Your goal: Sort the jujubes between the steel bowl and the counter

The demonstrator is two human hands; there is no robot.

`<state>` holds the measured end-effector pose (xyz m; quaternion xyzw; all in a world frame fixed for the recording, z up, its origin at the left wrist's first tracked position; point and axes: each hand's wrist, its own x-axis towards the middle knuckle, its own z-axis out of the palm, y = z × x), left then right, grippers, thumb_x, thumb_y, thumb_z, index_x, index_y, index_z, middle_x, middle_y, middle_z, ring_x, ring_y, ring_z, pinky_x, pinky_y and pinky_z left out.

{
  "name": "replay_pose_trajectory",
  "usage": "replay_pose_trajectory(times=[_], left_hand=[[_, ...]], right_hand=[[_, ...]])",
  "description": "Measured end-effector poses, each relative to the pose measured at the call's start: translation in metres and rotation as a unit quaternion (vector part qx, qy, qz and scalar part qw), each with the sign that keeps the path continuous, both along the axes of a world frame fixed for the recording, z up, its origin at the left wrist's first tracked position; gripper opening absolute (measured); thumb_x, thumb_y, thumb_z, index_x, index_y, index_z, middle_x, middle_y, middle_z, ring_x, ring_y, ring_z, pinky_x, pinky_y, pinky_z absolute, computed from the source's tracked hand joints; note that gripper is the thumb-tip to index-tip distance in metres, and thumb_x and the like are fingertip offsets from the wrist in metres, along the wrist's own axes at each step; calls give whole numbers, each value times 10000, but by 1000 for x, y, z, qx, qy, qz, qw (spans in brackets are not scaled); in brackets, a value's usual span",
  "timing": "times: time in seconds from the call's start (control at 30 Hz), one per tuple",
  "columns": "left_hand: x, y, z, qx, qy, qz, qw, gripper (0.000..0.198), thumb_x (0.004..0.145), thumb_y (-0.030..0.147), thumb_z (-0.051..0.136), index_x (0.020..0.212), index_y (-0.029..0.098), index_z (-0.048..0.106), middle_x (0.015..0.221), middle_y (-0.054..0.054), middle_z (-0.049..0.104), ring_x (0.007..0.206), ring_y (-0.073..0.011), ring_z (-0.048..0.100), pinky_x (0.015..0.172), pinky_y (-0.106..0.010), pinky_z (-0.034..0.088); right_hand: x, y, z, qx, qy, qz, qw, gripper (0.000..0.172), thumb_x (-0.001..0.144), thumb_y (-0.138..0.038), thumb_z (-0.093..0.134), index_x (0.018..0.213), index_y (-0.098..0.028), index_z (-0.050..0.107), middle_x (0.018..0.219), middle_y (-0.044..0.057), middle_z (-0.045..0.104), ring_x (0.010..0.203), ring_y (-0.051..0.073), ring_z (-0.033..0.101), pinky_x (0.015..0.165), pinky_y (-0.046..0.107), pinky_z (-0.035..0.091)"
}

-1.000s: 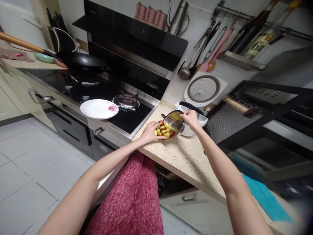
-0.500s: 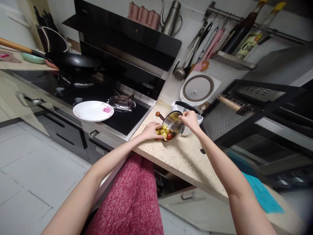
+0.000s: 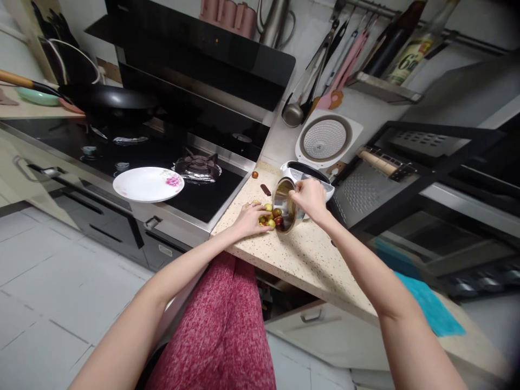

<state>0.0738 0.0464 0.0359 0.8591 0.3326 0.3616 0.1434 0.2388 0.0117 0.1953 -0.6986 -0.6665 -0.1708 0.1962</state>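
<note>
On the speckled counter (image 3: pixel 309 254), a shiny metal bowl (image 3: pixel 286 216) is tipped on its side, its mouth facing left. My right hand (image 3: pixel 309 197) is closed on the bowl's upper rim. Green and reddish-brown jujubes (image 3: pixel 278 213) lie at the bowl's mouth and on the counter beside it. Fingers apart and curved, my left hand (image 3: pixel 251 219) cups around the spilled jujubes; its palm side is hidden. Farther back lie a single loose jujube (image 3: pixel 254 174) and a small dark brown strip-like object (image 3: pixel 265 189).
Behind the bowl stands a rice cooker (image 3: pixel 325 187), lid up. A flowered white plate (image 3: pixel 148 184) rests at the front of the gas stove (image 3: pixel 203 200), with a black wok (image 3: pixel 109 100) beyond. An oven (image 3: pixel 459 233) and a blue cloth (image 3: pixel 430 306) are at right.
The bowl has tipped further, and more jujubes lie out on the counter by my left hand. The loose jujube at the back has rolled away from the brown strip, toward the stove.
</note>
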Motion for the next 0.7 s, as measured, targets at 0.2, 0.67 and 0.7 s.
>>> replay_pose_trajectory(times=[0.2,0.67,0.7], left_hand=[[0,0,-2,-1,-8,-5,1000,443,813,529,813,1156,250,794,1341,-101,718,1356,-367,565,1165,-603,392],[0,-5,-4,75,6,-83,994,626,755,518,892,1304,276,713,1384,-101,687,1472,-380,481,1303,-684,102],[-1,-7,-3,75,6,-98,992,608,763,496,892,1305,286,711,1390,-95,686,1479,-374,477,1305,-686,101]], right_hand=[[22,-22,-7,26,24,-23,999,251,691,-208,616,528,-225,426,532,22,483,552,170,426,573,311,240],[91,-85,-31,132,211,-11,969,294,650,-301,539,499,-233,296,493,-46,264,509,109,295,541,281,262],[97,-91,-34,139,231,-16,963,288,648,-308,543,499,-234,307,490,-48,272,506,108,303,527,274,267]])
